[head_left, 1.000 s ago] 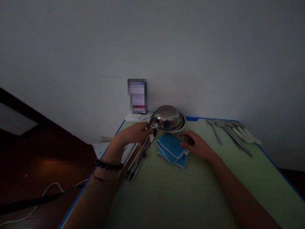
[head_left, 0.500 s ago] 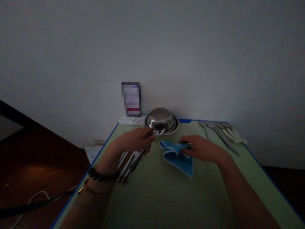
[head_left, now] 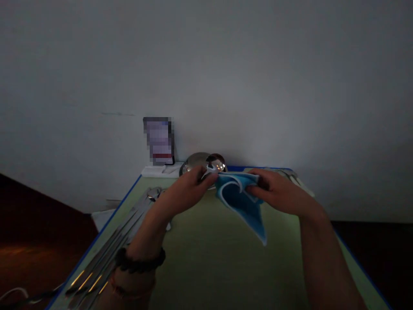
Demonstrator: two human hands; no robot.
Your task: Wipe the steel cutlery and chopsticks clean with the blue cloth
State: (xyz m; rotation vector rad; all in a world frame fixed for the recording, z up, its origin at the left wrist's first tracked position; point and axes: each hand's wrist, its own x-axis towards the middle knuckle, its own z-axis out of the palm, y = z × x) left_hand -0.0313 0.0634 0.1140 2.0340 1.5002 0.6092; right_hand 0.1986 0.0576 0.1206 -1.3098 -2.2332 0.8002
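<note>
A plain grey wall fills the upper half of the dim frame. Below it, a pale green table with a blue edge (head_left: 209,267) spreads across the lower centre. Two bare forearms reach up from the bottom edge and meet at mid-frame.

The left hand (head_left: 183,193), with a black beaded bracelet (head_left: 138,263) on its wrist, is closed around the handle of a shiny metal spoon (head_left: 215,163), whose round head shows just above the fingers. The right hand (head_left: 280,193) pinches a blue cloth with a pale edge (head_left: 241,202), held off the table against the spoon, one corner hanging down.

A row of long metal cutlery (head_left: 109,249) lies along the lower left table edge. An upturned steel bowl (head_left: 193,161) sits behind the hands, beside a blurred upright card (head_left: 158,140). More utensils (head_left: 297,178) lie right of centre, mostly hidden.
</note>
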